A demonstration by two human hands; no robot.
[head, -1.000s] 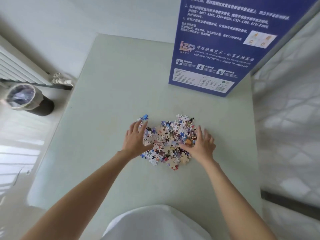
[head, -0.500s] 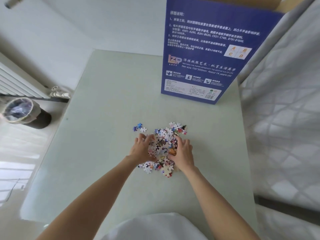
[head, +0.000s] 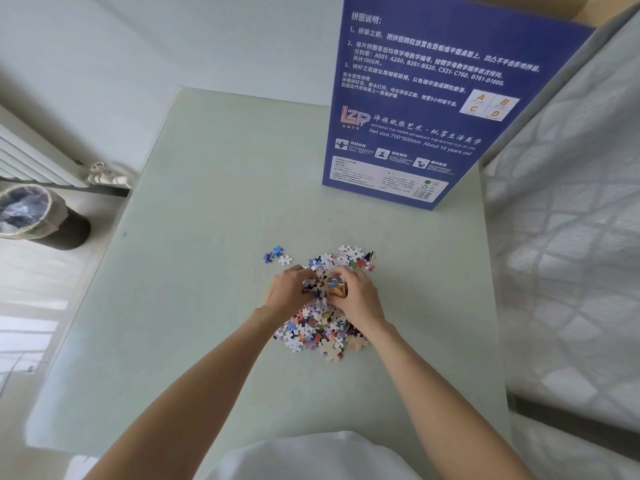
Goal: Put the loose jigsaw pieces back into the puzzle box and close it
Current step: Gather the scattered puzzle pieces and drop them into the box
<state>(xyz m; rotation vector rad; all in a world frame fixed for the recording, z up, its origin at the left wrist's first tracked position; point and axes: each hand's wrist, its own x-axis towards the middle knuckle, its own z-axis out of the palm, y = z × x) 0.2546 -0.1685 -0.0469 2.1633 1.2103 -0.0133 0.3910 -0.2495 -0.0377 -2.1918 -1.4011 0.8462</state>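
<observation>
Jigsaw pieces (head: 320, 332) lie in a loose heap on the pale green table (head: 207, 237), near its middle and close in front of me. My left hand (head: 287, 291) and my right hand (head: 356, 296) are cupped toward each other over the far half of the heap, fingers curled inward, with a clump of pieces (head: 323, 284) pressed and held between them. The fingertips of both hands nearly meet above that clump. How firmly either hand grips cannot be told; the pieces are plainly caught between the two palms.

More of the heap spreads out beneath my wrists, toward me. A few stray pieces (head: 277, 255), blue and white, sit apart just beyond my left hand. A small scatter (head: 356, 256) lies just beyond my right hand.

The puzzle box (head: 433, 109), blue with white printed text, stands upright at the far right of the table, well apart from the heap. Its top edge shows brown card.

Past the table's left edge, a dark waste bin (head: 38, 216) with a clear liner stands on the floor beside a white radiator (head: 31, 161). A white quilted mattress (head: 568, 254) runs along the table's right side. A pale wall (head: 173, 39) rises behind.
</observation>
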